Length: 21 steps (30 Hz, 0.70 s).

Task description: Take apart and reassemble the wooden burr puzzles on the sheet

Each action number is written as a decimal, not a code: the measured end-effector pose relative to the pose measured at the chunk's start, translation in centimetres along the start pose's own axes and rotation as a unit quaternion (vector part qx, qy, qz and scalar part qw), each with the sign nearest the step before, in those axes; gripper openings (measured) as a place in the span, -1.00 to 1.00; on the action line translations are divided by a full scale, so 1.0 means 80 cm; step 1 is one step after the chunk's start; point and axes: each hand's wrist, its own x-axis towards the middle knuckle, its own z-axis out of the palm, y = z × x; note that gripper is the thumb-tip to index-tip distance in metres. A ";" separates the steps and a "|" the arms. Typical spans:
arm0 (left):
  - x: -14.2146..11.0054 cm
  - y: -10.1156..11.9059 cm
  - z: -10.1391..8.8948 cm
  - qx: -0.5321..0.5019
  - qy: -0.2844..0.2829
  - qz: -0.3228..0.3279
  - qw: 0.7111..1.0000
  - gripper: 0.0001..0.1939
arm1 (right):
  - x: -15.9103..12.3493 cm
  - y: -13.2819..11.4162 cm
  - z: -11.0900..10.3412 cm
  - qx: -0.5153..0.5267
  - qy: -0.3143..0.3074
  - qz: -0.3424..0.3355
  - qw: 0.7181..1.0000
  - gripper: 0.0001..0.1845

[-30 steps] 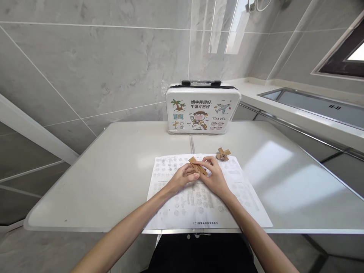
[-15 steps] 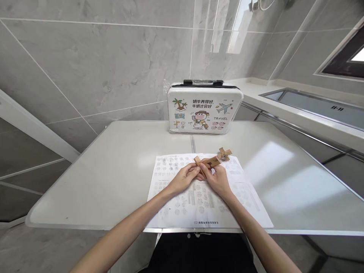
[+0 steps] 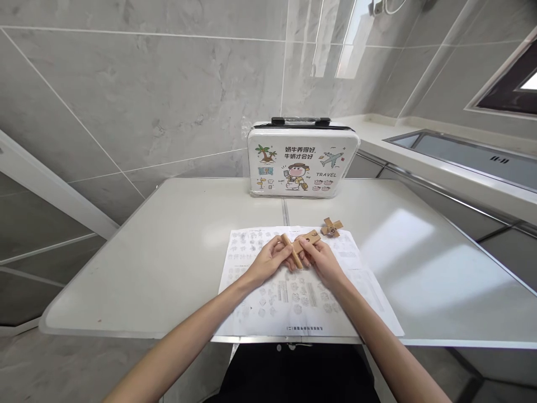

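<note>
Above a printed sheet, both hands meet around small wooden puzzle pieces. My left hand is closed on a narrow wooden puzzle piece, which slants down toward me. In my right hand, thumb on top, is a flatter wooden puzzle piece with dark marks on its face. The two pieces touch crosswise; whether they interlock I cannot tell. Just beyond my right hand, a cross-shaped wooden assembly lies at the sheet's top edge. Fingers hide the lower parts of the pieces.
A white cartoon-printed case with a black handle stands at the back of the white folding table. Behind it is a grey tiled wall. To the right runs a pale counter with a sink.
The right-hand piece has turned, so its marks look different and its far end is raised. The left-hand piece has tilted and shows more of its length. The cross-shaped assembly has stayed put.
</note>
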 end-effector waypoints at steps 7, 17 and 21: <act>0.000 0.002 -0.006 -0.045 -0.015 -0.016 0.999 -0.52 | 0.006 0.008 -0.009 0.082 -0.015 0.057 0.995 -0.56; 0.001 0.003 -0.006 -0.037 -0.020 -0.016 0.999 -0.57 | 0.005 0.006 -0.009 0.096 -0.016 0.054 0.994 -0.57; 0.001 0.003 -0.008 -0.039 -0.032 -0.015 0.999 -0.59 | 0.004 0.004 -0.009 0.079 -0.017 0.052 0.995 -0.54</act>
